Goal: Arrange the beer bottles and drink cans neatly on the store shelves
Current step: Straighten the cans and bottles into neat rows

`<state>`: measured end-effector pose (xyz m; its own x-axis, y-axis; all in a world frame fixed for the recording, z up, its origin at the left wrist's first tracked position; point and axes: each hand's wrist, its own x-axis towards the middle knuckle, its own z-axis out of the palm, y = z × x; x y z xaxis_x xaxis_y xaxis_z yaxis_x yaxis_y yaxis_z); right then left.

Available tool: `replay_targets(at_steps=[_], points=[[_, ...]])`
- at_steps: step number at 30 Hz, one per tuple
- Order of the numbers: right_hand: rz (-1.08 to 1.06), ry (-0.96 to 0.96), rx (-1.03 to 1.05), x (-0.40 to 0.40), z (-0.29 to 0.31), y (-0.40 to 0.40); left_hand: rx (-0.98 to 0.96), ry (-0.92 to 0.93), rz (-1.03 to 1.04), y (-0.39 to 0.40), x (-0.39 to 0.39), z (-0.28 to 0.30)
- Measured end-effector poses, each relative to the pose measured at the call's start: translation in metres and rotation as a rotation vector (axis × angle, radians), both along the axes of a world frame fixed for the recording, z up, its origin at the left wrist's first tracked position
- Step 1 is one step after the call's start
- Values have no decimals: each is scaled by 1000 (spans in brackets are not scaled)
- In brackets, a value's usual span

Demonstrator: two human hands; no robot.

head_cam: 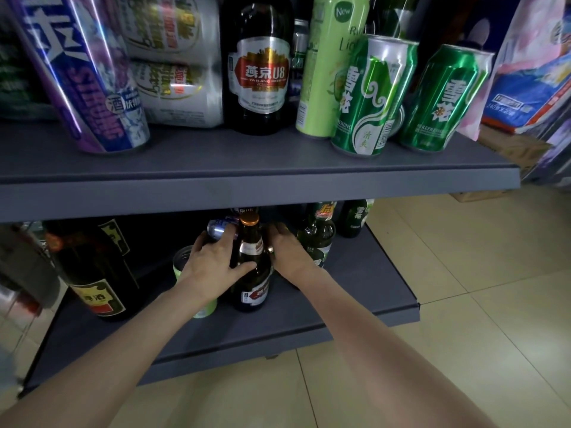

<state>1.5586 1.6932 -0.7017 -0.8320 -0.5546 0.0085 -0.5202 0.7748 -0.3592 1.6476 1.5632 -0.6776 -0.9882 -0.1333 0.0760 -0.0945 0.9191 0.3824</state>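
Note:
A brown beer bottle (251,273) with a gold cap stands on the lower grey shelf (355,291). My left hand (213,261) grips its left side, thumb across the front. My right hand (289,251) reaches past its right side; what its fingers touch is hidden. Behind the left hand lies a blue can (217,229), and a light green can (182,264) stands beside the wrist. A green bottle (318,233) stands right of my right hand. The upper shelf (247,183) holds a dark bottle (258,66), two green cans (370,97) (441,100), a light green can (327,66) and a purple can (83,72).
A large dark bottle (92,270) with a yellow and red label stands at the lower shelf's left. Another green bottle (353,217) is at the back right. Packaged goods (531,88) are stacked on the tiled floor (463,273) to the right.

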Motion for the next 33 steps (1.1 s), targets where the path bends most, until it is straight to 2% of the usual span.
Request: replay_targets(at_steps=[9, 12, 15, 18, 20, 23, 25, 26, 29, 33], points=[[79, 121, 144, 10, -2, 9, 75, -32, 112, -2, 11, 7], [119, 131, 112, 12, -4, 13, 55, -39, 93, -1, 10, 4], [109, 222, 131, 21, -6, 16, 44, -27, 63, -3, 11, 1], [166, 352, 20, 23, -21, 21, 30, -29, 51, -8, 14, 0], [168, 376, 86, 26, -25, 25, 41, -41, 34, -11, 14, -1], [233, 383, 74, 30, -28, 39, 50, -62, 25, -10, 12, 0], [261, 465, 145, 37, -27, 49, 56, -60, 46, -9, 11, 0], [281, 465, 156, 41, -24, 55, 51, -58, 60, -9, 10, 0], [286, 323, 19, 56, -13, 70, 13, -62, 93, -4, 7, -2], [126, 150, -216, 70, 2, 88, 20, -27, 104, 4, 6, -4]])
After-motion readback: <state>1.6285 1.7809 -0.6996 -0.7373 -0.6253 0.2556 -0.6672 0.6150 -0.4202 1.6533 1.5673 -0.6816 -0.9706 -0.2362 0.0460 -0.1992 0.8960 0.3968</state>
